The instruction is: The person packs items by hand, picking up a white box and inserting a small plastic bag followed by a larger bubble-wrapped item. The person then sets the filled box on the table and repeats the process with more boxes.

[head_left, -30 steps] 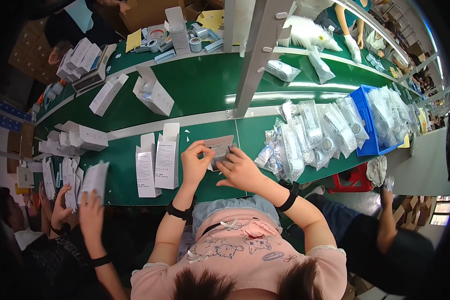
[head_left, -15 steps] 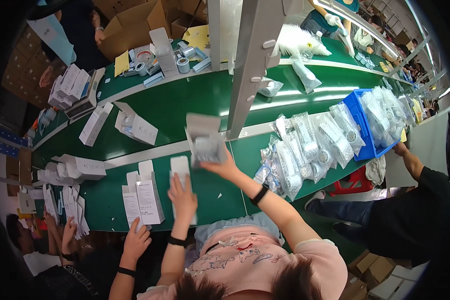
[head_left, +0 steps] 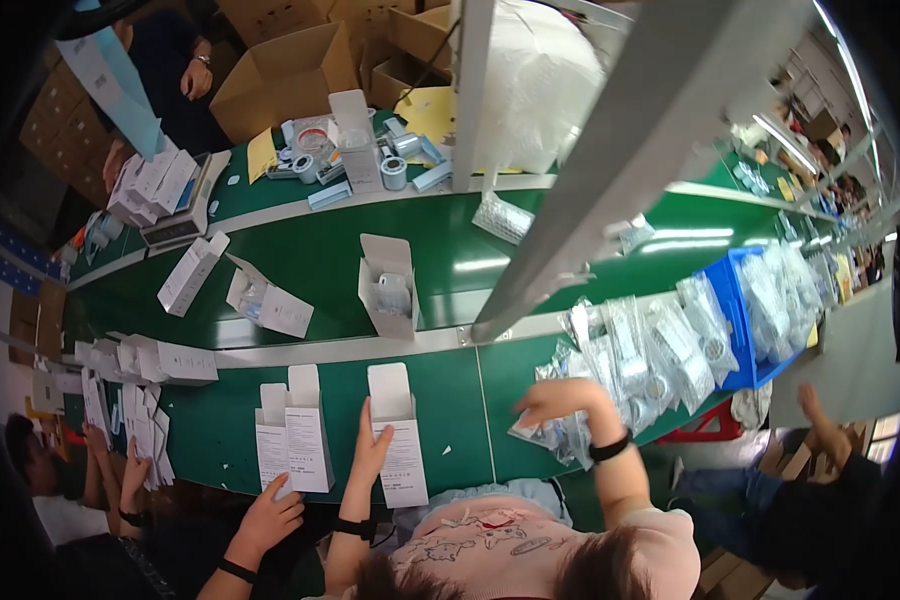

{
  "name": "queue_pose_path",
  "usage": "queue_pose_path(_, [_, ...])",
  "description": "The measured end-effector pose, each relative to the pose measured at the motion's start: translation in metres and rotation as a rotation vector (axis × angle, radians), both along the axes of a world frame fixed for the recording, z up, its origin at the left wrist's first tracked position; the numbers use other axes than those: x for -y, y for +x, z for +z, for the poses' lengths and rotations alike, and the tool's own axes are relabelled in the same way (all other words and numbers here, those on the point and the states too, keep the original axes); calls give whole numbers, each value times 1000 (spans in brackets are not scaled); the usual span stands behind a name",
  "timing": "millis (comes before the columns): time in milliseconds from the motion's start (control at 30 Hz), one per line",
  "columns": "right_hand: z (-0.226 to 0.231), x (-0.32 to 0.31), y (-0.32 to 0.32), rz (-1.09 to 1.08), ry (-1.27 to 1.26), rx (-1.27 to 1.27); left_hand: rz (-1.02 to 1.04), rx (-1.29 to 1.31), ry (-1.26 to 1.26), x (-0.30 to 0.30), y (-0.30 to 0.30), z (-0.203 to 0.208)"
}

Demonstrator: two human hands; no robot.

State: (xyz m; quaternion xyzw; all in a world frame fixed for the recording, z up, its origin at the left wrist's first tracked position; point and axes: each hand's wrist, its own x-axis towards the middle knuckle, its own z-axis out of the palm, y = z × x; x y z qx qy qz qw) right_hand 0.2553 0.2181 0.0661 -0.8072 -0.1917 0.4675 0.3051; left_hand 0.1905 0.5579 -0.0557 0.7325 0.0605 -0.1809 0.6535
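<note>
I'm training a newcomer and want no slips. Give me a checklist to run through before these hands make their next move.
1. Left hand on the white box: ok, thumb across its front.
2. Top flap raised: ok.
3. Right hand near the bubble-wrapped packets: ok, over the pile's left side.
4. Packet in the right hand: cannot tell, fingers blurred.
5. Co-worker's hand off this box: ok, it is at the neighbouring boxes.

Green tables [head_left: 460, 425], a grey post [head_left: 605, 170], bright tube lights [head_left: 787, 138] beyond
</note>
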Motion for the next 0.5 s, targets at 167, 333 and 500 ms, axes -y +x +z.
queue_pose_path(167, [-68,100,125,-454,-447,996,65,126,-240,27,34,66])
queue_pose_path(333, [-114,67,230,-452,-589,1009,-210,357,176,47,43,86])
queue_pose_path(500, [-116,58,205,-443,-669,831,-261,528,356,64,54,88])
